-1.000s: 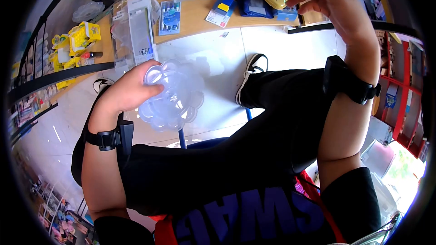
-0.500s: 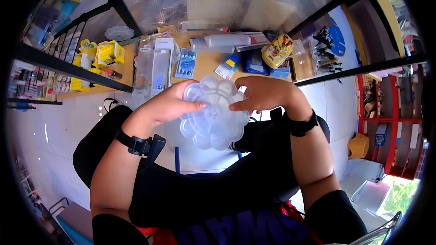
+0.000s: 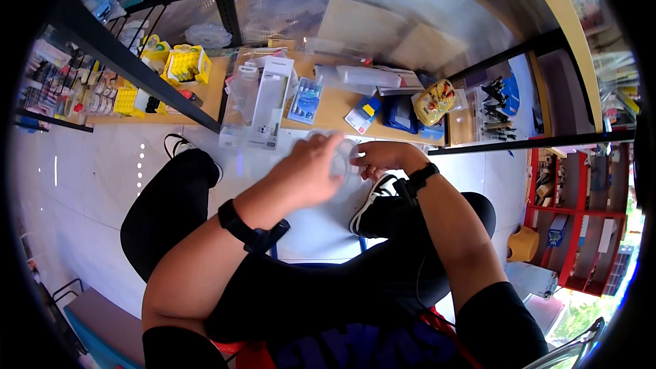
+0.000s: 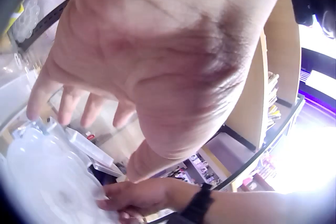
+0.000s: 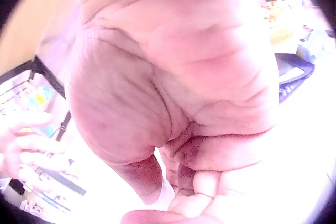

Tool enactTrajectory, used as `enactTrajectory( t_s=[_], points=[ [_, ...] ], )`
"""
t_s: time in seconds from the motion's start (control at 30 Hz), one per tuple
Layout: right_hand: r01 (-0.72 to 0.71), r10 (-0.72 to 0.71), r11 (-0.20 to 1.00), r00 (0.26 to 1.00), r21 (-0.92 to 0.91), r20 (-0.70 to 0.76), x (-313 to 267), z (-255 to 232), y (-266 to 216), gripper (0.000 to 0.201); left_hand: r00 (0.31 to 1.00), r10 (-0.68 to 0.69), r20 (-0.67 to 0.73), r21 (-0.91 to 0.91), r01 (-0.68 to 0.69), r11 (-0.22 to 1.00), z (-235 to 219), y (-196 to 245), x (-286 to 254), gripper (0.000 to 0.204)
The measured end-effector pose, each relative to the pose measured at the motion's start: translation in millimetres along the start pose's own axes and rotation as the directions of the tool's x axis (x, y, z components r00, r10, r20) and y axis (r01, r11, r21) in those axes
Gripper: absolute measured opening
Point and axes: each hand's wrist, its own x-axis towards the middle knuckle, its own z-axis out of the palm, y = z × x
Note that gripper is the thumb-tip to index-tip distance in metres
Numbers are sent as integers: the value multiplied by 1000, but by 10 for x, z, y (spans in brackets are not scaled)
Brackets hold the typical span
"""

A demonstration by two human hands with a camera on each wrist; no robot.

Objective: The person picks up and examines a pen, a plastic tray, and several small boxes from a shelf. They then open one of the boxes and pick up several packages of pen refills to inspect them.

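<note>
A clear plastic flower-shaped paint palette (image 3: 347,161) is held up in front of the person, above the floor and near the desk. The right hand (image 3: 384,156) pinches its edge between thumb and fingers. Over the palette's near left side is the left hand (image 3: 309,172), which hides much of it in the head view. In the left wrist view the left hand (image 4: 152,61) has its fingers spread and extended, with the palette (image 4: 50,182) beyond the fingertips. The right wrist view is overexposed; the right hand's fingers (image 5: 205,184) are curled there, and the palette is washed out.
The desk (image 3: 328,113) bears a long white box (image 3: 273,99), a blue marker pack (image 3: 305,101), a blue-yellow card pack (image 3: 363,113) and a yellow pencil case (image 3: 435,102). A black shelf bar (image 3: 137,55) crosses the left side. A red shelf unit (image 3: 581,212) stands right.
The right hand came from the pencil case to the palette and grips its edge. The left hand gripped the palette before and now has its fingers spread over it. The head view shifted.
</note>
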Motion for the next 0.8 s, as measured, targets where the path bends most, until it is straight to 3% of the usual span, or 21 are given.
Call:
enactTrajectory(
  t_s=[0.07,0.13,0.2,0.3,0.33,0.4,0.47,0.53,0.6,0.67,0.73,0.8],
  points=[
    [-15,18,996,999,88,-37,275,-94,188,28,963,38,266,-250,31,968,46,74,-32,60],
    [126,-70,901,986,415,-148,627,-201,477,24,905,90,416,-245,17,969,13,208,-72,54],
    [191,-36,814,959,549,-281,968,-174,573,18,851,80,520,-221,43,974,-119,321,-125,52],
    [249,5,659,942,710,-335,1232,-116,549,17,875,115,469,-236,-1,972,-171,327,-216,50],
    [248,7,662,941,707,-337,1312,-104,540,17,894,113,434,-244,-5,970,-169,311,-235,49],
    [277,52,475,939,835,-340,1472,-76,524,15,898,89,431,-236,17,972,-236,304,-270,47],
    [287,71,432,934,855,-350,1721,-58,609,17,901,64,429,-225,38,974,-247,284,-301,44],
    [281,26,192,956,940,-291,2119,-292,832,22,906,143,399,-300,-18,954,-212,276,-268,44],
    [302,-79,83,952,950,-296,2248,-244,900,32,891,141,431,-292,-11,956,-193,283,-271,44],
    [442,52,126,891,888,-450,2085,-31,599,44,882,165,440,-336,-9,942,-147,235,-242,45],
    [452,49,31,890,891,-453,1951,72,493,54,872,134,471,-290,10,957,-204,268,-221,47],
    [393,2,36,920,919,-393,1788,96,367,57,864,105,492,-251,26,968,-289,329,-169,50]
  ],
)
